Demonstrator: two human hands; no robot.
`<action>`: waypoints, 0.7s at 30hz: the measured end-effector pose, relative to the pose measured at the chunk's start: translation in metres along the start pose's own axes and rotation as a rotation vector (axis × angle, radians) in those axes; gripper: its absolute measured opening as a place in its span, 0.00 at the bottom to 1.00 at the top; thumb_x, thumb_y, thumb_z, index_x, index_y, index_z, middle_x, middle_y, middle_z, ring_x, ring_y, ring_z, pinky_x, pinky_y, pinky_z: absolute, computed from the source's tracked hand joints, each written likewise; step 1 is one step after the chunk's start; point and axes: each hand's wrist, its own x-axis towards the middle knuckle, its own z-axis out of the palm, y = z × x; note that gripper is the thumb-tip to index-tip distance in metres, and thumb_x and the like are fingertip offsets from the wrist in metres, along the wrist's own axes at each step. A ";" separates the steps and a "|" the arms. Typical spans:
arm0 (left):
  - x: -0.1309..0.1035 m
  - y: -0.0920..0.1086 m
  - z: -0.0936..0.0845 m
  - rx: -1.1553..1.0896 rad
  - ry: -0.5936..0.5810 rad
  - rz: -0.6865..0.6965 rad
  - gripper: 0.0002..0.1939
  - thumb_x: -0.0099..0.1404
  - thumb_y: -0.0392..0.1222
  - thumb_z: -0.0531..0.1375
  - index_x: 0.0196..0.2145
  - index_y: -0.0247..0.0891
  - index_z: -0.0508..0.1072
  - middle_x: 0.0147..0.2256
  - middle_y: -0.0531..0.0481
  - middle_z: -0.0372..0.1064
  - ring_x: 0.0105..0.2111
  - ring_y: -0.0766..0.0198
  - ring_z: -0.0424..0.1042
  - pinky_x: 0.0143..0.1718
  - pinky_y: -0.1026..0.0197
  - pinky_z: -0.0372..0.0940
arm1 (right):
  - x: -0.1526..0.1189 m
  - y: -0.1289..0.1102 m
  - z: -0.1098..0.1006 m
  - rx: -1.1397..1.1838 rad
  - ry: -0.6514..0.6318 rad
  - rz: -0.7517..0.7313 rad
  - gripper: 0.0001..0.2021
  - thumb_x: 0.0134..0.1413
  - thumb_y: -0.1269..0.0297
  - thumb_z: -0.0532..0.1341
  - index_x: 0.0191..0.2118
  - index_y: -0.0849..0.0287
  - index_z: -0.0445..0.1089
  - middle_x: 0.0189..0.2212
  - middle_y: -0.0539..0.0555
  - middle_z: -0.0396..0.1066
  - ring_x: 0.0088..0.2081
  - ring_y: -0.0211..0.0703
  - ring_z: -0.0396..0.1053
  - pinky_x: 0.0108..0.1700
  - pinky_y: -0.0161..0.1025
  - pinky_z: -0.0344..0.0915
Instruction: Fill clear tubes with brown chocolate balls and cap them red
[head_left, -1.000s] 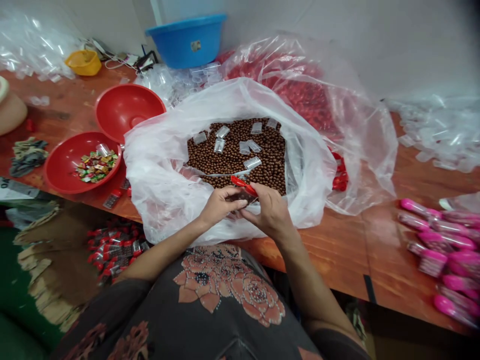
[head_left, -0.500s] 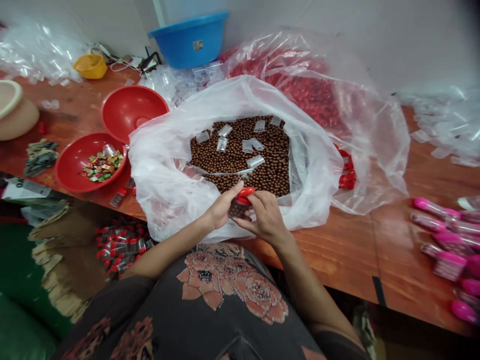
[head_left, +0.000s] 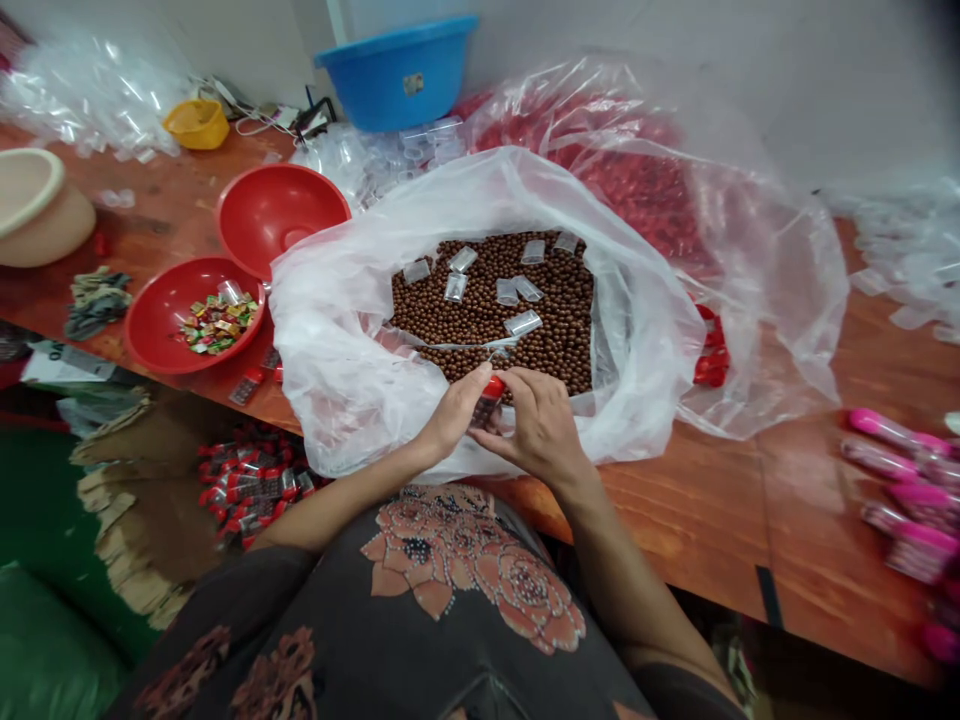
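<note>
Holding a red-capped container with both hands' fingers.

Smooth plastic cap, glossy wooden table

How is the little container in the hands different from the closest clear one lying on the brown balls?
The red-capped container wears a red cap; the clear container shows none.
The red-capped container looks dark and brownish inside, while the clear container looks pale and see-through.
The red-capped container is held by the left hand and right hand; the clear container lies on the brown balls.
Both are small.
</note>
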 end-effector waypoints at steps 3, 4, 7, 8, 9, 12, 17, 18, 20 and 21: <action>0.000 -0.001 -0.001 -0.032 0.023 0.023 0.19 0.68 0.56 0.50 0.40 0.37 0.69 0.21 0.55 0.63 0.19 0.69 0.64 0.22 0.66 0.59 | 0.007 -0.005 0.001 -0.030 -0.005 -0.038 0.36 0.53 0.43 0.61 0.60 0.62 0.55 0.51 0.65 0.67 0.51 0.56 0.64 0.51 0.50 0.60; 0.001 -0.001 -0.002 -0.047 0.026 0.028 0.19 0.68 0.54 0.50 0.43 0.37 0.69 0.21 0.55 0.63 0.19 0.70 0.63 0.21 0.67 0.58 | 0.009 -0.006 0.002 -0.035 -0.013 -0.051 0.35 0.53 0.43 0.61 0.59 0.62 0.56 0.50 0.65 0.67 0.50 0.55 0.65 0.51 0.50 0.60; 0.000 -0.001 -0.004 -0.105 0.026 0.016 0.19 0.67 0.53 0.51 0.46 0.36 0.67 0.19 0.57 0.60 0.16 0.70 0.59 0.17 0.68 0.55 | 0.014 -0.006 0.004 -0.050 -0.048 -0.117 0.31 0.54 0.41 0.59 0.54 0.61 0.60 0.48 0.64 0.70 0.48 0.54 0.66 0.48 0.48 0.59; -0.002 -0.002 -0.005 -0.117 0.031 0.006 0.19 0.66 0.53 0.51 0.46 0.36 0.66 0.19 0.57 0.59 0.16 0.70 0.59 0.16 0.68 0.53 | 0.015 -0.005 0.005 -0.058 -0.051 -0.147 0.30 0.53 0.40 0.58 0.53 0.61 0.62 0.47 0.63 0.70 0.46 0.53 0.66 0.47 0.48 0.59; -0.004 -0.003 -0.006 -0.124 0.040 -0.005 0.18 0.66 0.53 0.51 0.45 0.37 0.65 0.18 0.57 0.59 0.15 0.70 0.58 0.16 0.68 0.52 | 0.016 -0.006 0.007 -0.065 -0.046 -0.182 0.30 0.53 0.39 0.58 0.51 0.61 0.63 0.45 0.63 0.71 0.44 0.53 0.66 0.46 0.47 0.59; -0.015 -0.009 -0.010 -0.114 0.085 -0.021 0.17 0.66 0.52 0.50 0.44 0.38 0.64 0.17 0.58 0.58 0.14 0.70 0.57 0.15 0.68 0.51 | 0.016 -0.010 0.012 -0.067 -0.014 -0.267 0.31 0.53 0.37 0.57 0.48 0.62 0.64 0.39 0.62 0.71 0.40 0.52 0.66 0.43 0.47 0.59; -0.035 -0.004 -0.032 -0.057 0.093 0.099 0.21 0.66 0.57 0.50 0.47 0.38 0.62 0.20 0.57 0.62 0.16 0.69 0.61 0.18 0.67 0.57 | 0.017 -0.027 0.027 0.038 -0.062 -0.242 0.35 0.55 0.42 0.59 0.60 0.62 0.58 0.46 0.64 0.70 0.46 0.53 0.67 0.48 0.49 0.59; -0.039 0.002 -0.043 -0.023 0.155 0.169 0.22 0.67 0.58 0.50 0.48 0.38 0.62 0.21 0.56 0.63 0.17 0.70 0.62 0.19 0.67 0.59 | 0.017 -0.028 0.029 0.053 -0.083 -0.219 0.38 0.55 0.43 0.60 0.64 0.62 0.53 0.50 0.66 0.68 0.50 0.54 0.66 0.50 0.49 0.60; -0.050 0.017 -0.077 0.070 0.411 0.357 0.22 0.68 0.59 0.50 0.46 0.37 0.64 0.24 0.54 0.66 0.20 0.70 0.64 0.23 0.68 0.61 | 0.015 -0.027 0.031 0.078 -0.091 -0.178 0.45 0.54 0.44 0.62 0.68 0.63 0.44 0.57 0.69 0.61 0.56 0.57 0.62 0.53 0.51 0.62; -0.056 0.025 -0.099 0.125 0.580 0.458 0.21 0.68 0.58 0.50 0.44 0.37 0.65 0.26 0.53 0.67 0.22 0.71 0.65 0.25 0.68 0.62 | 0.012 -0.023 0.031 0.091 -0.074 -0.153 0.46 0.54 0.46 0.63 0.69 0.63 0.41 0.59 0.69 0.59 0.58 0.58 0.61 0.54 0.51 0.63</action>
